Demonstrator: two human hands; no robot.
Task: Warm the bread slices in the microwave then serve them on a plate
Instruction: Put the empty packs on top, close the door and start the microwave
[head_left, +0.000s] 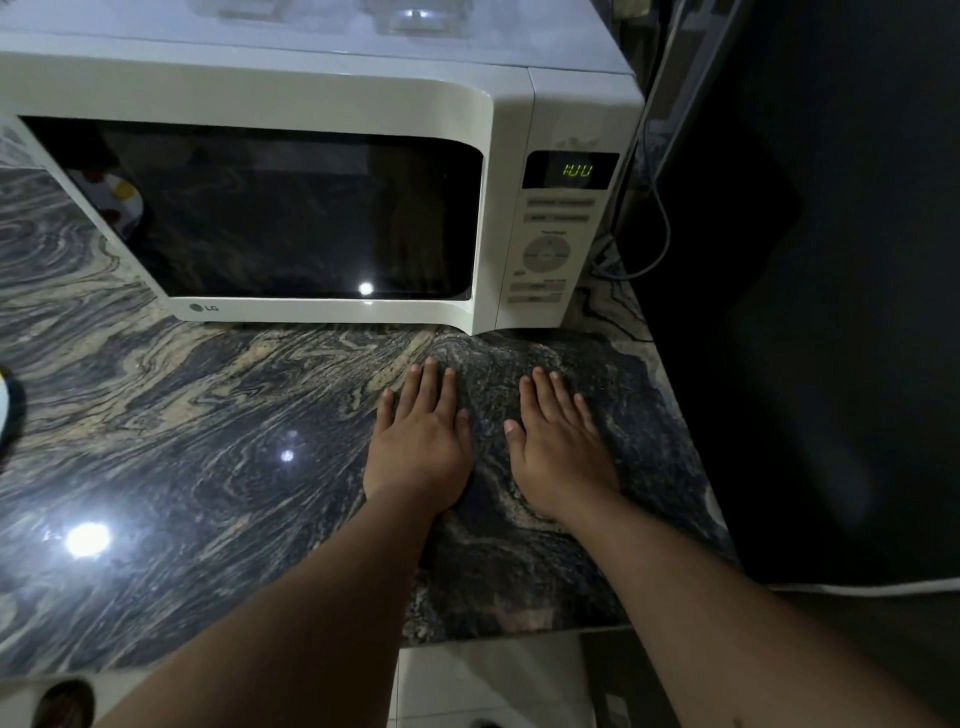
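Observation:
A white microwave (332, 98) stands on the marbled stone counter (208, 415) with its door shut. Its window (280, 218) is dark, so I cannot see any bread inside. The green display (576, 170) reads about 1:00, above the button panel (545, 254). My left hand (421, 441) and my right hand (558, 447) lie flat, palms down, side by side on the counter just in front of the microwave's right end. Both hold nothing and their fingers are spread.
A rim of a white dish (6, 400) shows at the far left edge. A grey cable (660, 218) hangs to the right of the microwave. The counter ends at the right beside a dark surface (810, 312). Tiled floor (493, 680) lies below the front edge.

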